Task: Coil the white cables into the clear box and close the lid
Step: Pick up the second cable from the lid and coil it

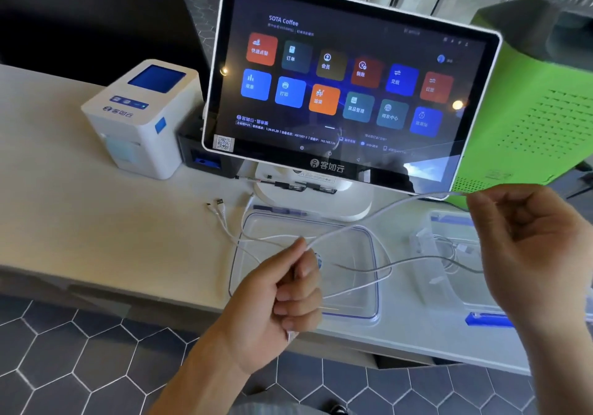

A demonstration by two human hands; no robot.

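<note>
Above the near edge of the worktop, the left hand and the right hand each pinch one white cable stretched over the lid, so make small, even loops, then lay them in the clear box at the right.

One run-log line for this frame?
left hand: holds white cable | right hand: pinches same cable, stretched between | lid: off, on counter | clear box: open

Bare counter lies open at nine o'clock; touchscreen blocks twelve, green machine crowds two, printer guards ten.
</note>
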